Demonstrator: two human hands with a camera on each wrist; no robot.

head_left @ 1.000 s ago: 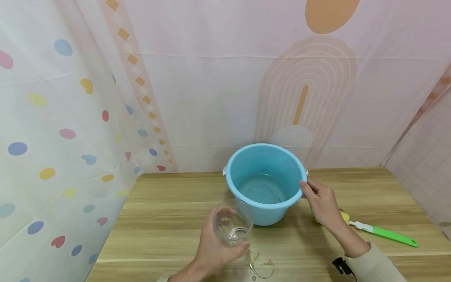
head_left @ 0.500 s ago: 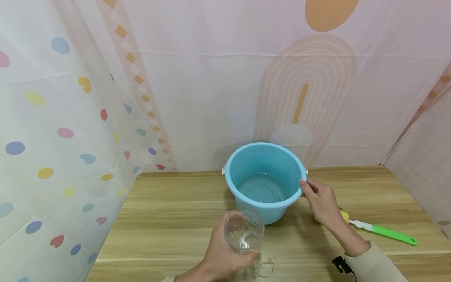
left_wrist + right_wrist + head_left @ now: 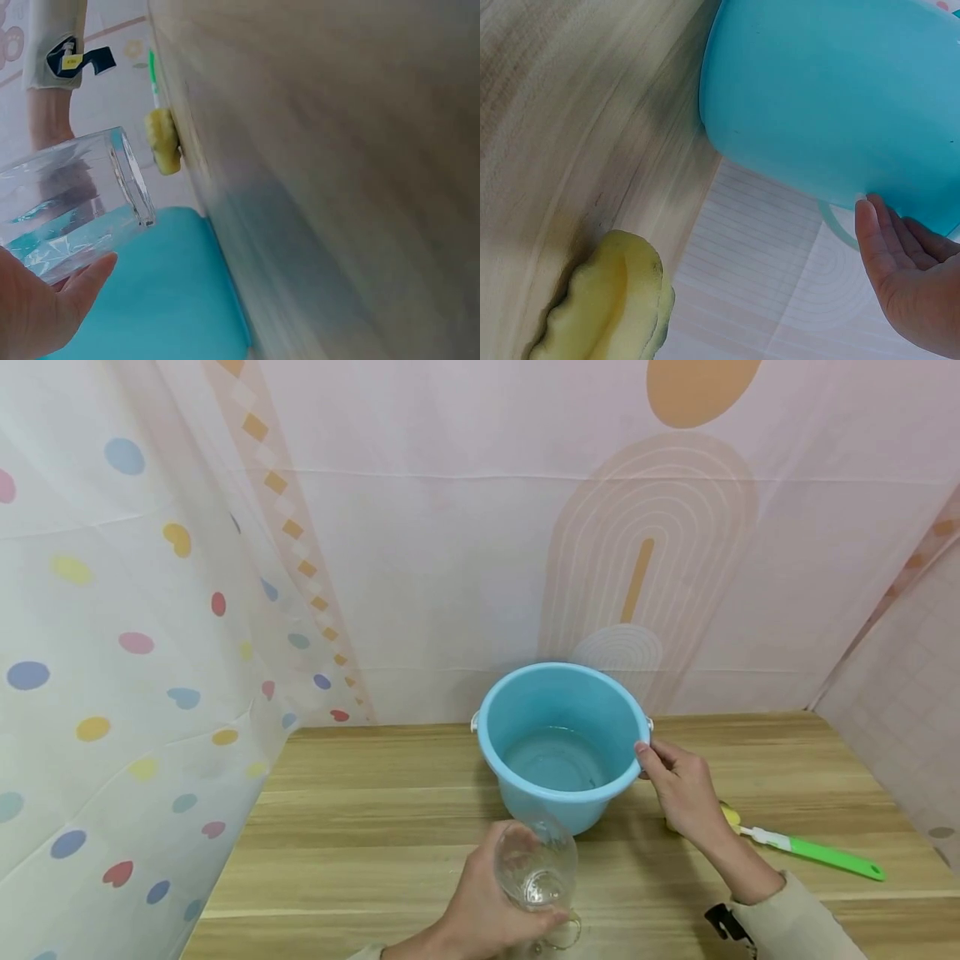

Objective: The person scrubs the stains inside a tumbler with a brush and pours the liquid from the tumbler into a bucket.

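Note:
My left hand (image 3: 480, 893) grips a clear drinking glass (image 3: 536, 864), tilted in front of the blue bucket (image 3: 555, 806). In the left wrist view the glass (image 3: 67, 206) is see-through, with the thumb (image 3: 90, 285) along its side. The bucket stands upright on the table with shallow water in its bottom. My right hand (image 3: 686, 793) holds the bucket's right rim, thumb over the edge and fingers outside. Seen from the right wrist, those fingers (image 3: 889, 236) lie against the bucket wall (image 3: 832, 97).
Right of the bucket lies a sponge brush with a green handle (image 3: 836, 857); its yellow sponge head (image 3: 615, 300) shows in the right wrist view. A small water spill (image 3: 567, 935) wets the wooden table (image 3: 337, 827) beside the left hand. Patterned curtains (image 3: 420, 568) stand behind and at the sides.
My left hand has moved the glass to the right in front of the bucket, partly covering the spill. The right hand keeps its hold on the rim.

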